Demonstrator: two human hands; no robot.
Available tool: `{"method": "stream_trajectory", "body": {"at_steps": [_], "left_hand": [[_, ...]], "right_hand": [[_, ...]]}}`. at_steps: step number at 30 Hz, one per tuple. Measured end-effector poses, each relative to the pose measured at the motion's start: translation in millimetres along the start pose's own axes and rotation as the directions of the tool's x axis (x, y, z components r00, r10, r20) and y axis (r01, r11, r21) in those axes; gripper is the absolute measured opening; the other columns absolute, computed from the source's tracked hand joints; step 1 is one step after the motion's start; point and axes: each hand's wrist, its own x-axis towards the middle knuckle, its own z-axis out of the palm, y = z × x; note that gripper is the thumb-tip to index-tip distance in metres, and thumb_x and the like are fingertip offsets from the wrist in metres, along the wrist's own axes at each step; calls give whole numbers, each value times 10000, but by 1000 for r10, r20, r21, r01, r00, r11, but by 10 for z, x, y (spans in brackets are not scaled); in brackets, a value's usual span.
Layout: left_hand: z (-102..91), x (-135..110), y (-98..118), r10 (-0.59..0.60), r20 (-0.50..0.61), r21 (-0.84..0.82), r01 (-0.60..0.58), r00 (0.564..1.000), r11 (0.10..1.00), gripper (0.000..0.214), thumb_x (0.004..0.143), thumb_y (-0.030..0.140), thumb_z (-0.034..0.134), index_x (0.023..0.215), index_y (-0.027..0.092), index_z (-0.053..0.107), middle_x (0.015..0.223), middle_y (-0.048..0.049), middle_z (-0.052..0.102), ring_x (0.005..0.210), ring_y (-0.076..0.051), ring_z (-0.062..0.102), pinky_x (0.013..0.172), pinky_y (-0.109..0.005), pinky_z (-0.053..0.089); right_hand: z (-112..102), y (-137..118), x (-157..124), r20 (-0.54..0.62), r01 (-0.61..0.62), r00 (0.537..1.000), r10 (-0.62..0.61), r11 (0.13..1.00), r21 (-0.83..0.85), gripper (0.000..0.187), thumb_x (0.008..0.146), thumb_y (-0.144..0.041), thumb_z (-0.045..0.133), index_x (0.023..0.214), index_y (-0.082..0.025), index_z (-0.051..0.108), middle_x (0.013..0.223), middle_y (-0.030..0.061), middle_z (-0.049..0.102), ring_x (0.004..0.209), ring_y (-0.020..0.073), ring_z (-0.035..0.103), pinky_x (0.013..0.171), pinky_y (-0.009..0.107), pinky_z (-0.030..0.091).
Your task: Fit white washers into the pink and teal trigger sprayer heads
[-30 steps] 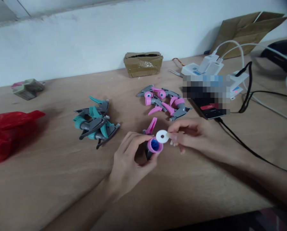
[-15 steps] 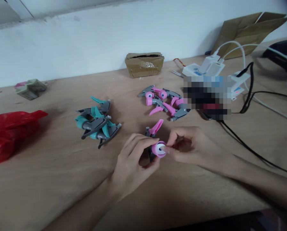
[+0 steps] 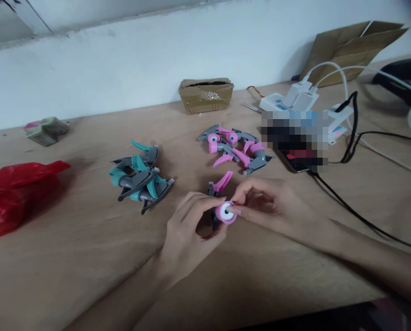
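Note:
My left hand [image 3: 191, 230] is closed around a pink and grey trigger spray head [image 3: 214, 209], its fingers on the back of the pink collar and its thumb below. The collar's open end faces me, and a white ring-shaped disc [image 3: 225, 212] with a dark centre sits inside it. My right hand [image 3: 274, 207] is closed at the collar's right side, its thumb tip on the disc and its index finger at the rim. Beyond lie several pink and grey spray heads [image 3: 234, 146]. A pile of teal and grey spray heads [image 3: 139, 179] lies to the left.
A red plastic bag [image 3: 15, 197] lies at the left, with a small greenish block [image 3: 47, 132] behind it. By the wall stand a small cardboard box [image 3: 206, 95] and a larger carton [image 3: 346, 53]. A power strip [image 3: 274, 103], cables and a phone [image 3: 296, 162] occupy the right.
My right thumb and index finger have moved slightly left, closer against the collar. The white disc now looks flatter within it. The spray head stays in my left hand.

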Motion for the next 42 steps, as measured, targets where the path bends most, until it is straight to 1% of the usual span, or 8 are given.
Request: {"method": "stream_trajectory", "body": {"at_steps": [3,7,11,19,25,29,35,42], "left_hand": [[-2,5,-3,-8,-21,26,8,1000,1000,259,702,90,657,930,200,600,861,-18,655,807,-164,610,721,-318,507],[-5,7,1,-6,2,34,6,1000,999,265,712,96,639,945,212,590,860,-15,654,808,-169,611,718,-323,508],[-8,3,-8,5,9,50,-6,1000,999,267,706,107,643,944,213,580,855,-17,653,813,-177,610,730,-336,505],[-5,-11,-22,15,7,28,-15,1000,999,323,644,47,619,918,208,565,821,-1,635,790,-173,583,732,-336,494],[1,-29,-41,37,9,32,-37,999,999,322,652,51,627,928,210,582,823,-9,649,803,-187,577,740,-352,478],[-7,-25,-26,20,1,46,-20,1000,999,302,645,59,634,906,203,584,808,-8,641,786,-181,580,722,-335,484],[-3,-16,-17,30,20,43,-31,999,999,254,669,75,610,888,198,572,801,-13,632,773,-176,579,712,-334,496],[-4,-12,-41,40,2,67,-40,999,997,247,700,75,605,915,188,562,811,-16,632,755,-171,572,687,-316,490]], "right_hand": [[-4,-39,-15,-27,104,994,-108,987,-124,16,807,-195,578,820,-196,588,753,-20,613,622,82,564,559,194,463],[-38,-109,-27,-10,255,961,-276,900,-353,89,793,-160,569,844,-200,630,805,14,621,730,118,584,626,234,462],[-60,-156,-31,37,259,960,-279,825,-503,99,769,-210,609,859,-213,649,832,16,617,767,139,585,615,249,443],[-20,-259,21,115,299,947,-299,698,-651,107,790,-231,570,835,-198,661,832,30,624,805,183,570,686,313,437],[-13,-303,32,154,319,942,-297,661,-679,36,758,-202,601,746,-183,629,767,11,648,727,171,585,628,293,413],[-28,-333,38,181,283,959,-220,665,-691,8,748,-200,627,742,-197,622,710,-22,654,645,151,585,539,276,363],[-36,-290,56,241,327,945,-223,692,-643,88,816,-272,586,835,-210,647,816,-16,678,754,151,622,613,275,415],[137,-197,-4,69,292,932,-355,626,-723,160,857,-248,498,803,-205,642,742,-1,672,674,153,605,547,284,390]]}}
